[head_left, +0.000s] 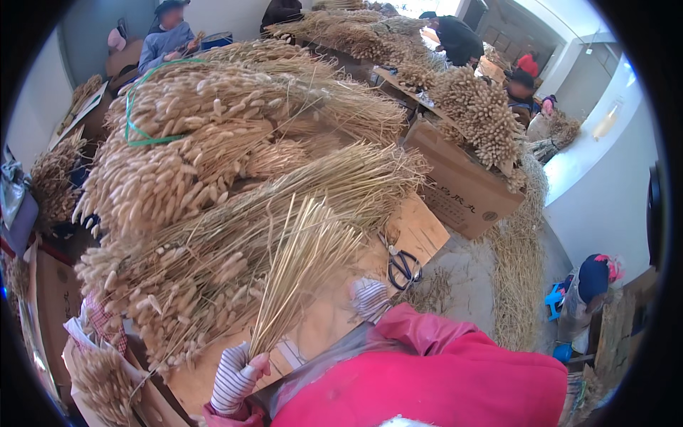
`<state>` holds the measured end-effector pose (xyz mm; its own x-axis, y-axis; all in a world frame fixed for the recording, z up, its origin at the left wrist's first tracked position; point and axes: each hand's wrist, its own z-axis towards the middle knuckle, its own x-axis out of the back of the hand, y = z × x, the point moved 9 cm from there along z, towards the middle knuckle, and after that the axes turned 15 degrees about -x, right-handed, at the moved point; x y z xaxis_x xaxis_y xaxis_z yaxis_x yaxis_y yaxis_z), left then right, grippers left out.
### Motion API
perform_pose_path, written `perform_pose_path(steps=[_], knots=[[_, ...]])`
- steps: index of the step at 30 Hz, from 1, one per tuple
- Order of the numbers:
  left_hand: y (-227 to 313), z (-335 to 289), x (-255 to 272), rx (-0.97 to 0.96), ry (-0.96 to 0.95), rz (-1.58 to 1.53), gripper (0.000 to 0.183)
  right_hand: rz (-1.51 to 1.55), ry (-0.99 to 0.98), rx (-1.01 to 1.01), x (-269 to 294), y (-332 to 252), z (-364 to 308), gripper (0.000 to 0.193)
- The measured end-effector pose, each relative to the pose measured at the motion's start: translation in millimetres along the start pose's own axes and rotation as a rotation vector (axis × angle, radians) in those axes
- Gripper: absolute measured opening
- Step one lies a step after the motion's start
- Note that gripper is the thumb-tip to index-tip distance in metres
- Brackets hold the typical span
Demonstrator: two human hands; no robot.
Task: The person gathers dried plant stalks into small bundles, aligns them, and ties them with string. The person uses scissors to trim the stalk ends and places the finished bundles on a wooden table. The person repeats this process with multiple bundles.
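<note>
Our left hand (240, 373), in striped cloth, grips a slim sheaf of straw-coloured dried stalks (297, 274) over the near side of the tan wooden counter (421, 226); our right hand (370, 298) stands apart, its hold unclear. One sheaf seems gathered, with much left in the big beige fluffy-headed grass heap (167, 160) beyond; at right, a brown cardboard box (455, 186) bears dark printed characters

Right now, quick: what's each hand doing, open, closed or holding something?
Left hand: closed, holding a bundle of dried stalks.
Right hand: near the scissors, not gripping them; open or closed can't be told.
</note>
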<state>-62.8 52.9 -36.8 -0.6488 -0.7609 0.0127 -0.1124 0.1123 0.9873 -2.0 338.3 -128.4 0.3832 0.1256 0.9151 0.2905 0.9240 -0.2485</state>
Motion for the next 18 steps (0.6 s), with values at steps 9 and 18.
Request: perform_pose_path(steps=[9, 18], knots=[[15.7, 19.7, -38.1, -0.232, 0.174, -0.051, 0.023, 0.139, 0.113, -0.025, 4.4, 8.7, -3.8, 0.013], [42.0, 72.5, -80.6, -0.294, 0.106, 0.085, 0.018, 1.235, -0.577, -0.227, 49.9, -38.2, 15.3, 0.029]])
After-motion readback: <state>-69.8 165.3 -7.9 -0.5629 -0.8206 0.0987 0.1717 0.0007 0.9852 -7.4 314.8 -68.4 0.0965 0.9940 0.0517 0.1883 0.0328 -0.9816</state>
